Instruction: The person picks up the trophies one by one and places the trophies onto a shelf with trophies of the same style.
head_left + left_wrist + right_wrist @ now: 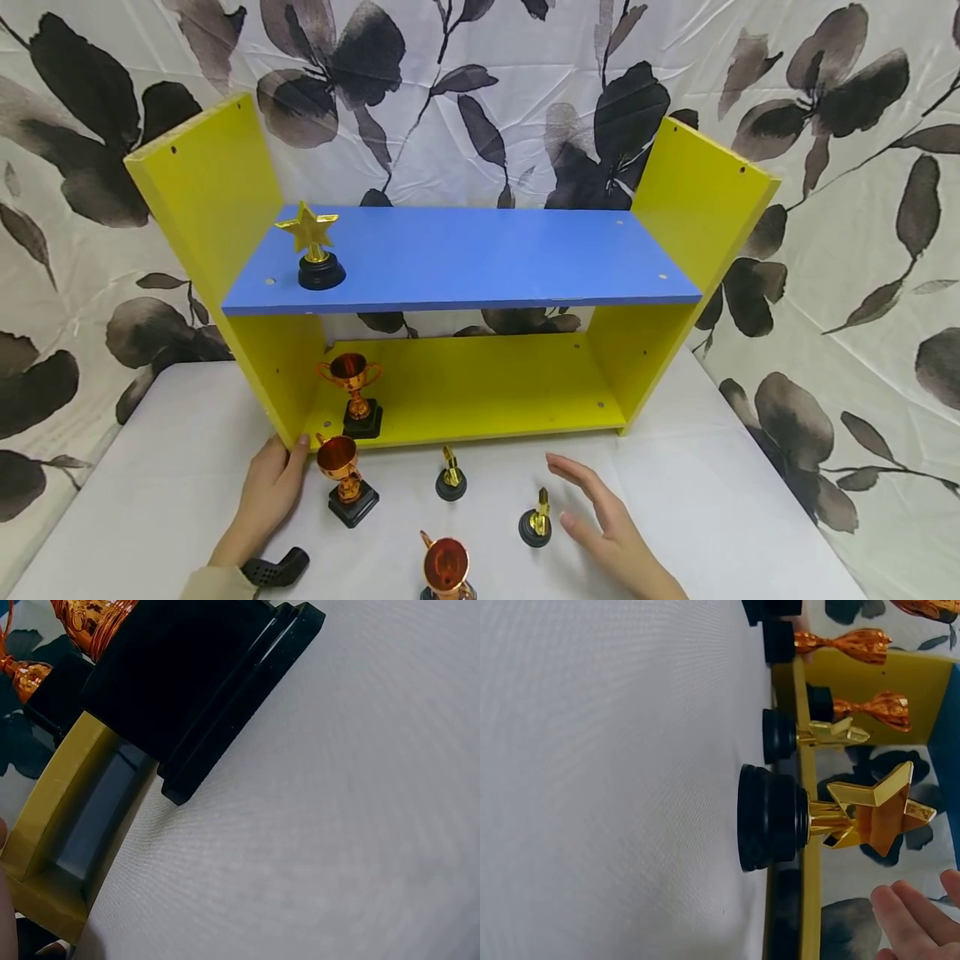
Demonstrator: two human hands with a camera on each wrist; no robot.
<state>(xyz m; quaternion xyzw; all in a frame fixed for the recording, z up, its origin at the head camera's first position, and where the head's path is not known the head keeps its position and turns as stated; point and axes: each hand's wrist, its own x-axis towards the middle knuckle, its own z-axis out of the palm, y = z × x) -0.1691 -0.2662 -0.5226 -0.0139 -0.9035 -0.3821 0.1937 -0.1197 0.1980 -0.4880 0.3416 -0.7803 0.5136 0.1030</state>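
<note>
At the front lower left corner of the yellow and blue shelf (465,392), my left hand (270,492) holds the side panel, with the thumb at its front edge. Just right of that hand, an orange cup trophy (339,467) stands on the table; its black base (187,682) looms large in the left wrist view. My right hand (611,533) is held with extended fingers beside a gold star trophy (536,523), apart from it. The same star (881,810) shows upright on its round black base in the right wrist view.
Another star trophy (450,477) and a cup trophy (447,567) stand on the white table (750,517). One cup trophy (352,383) is on the yellow lower board, and one star trophy (313,246) on the blue board. Floral cloth (480,108) hangs behind.
</note>
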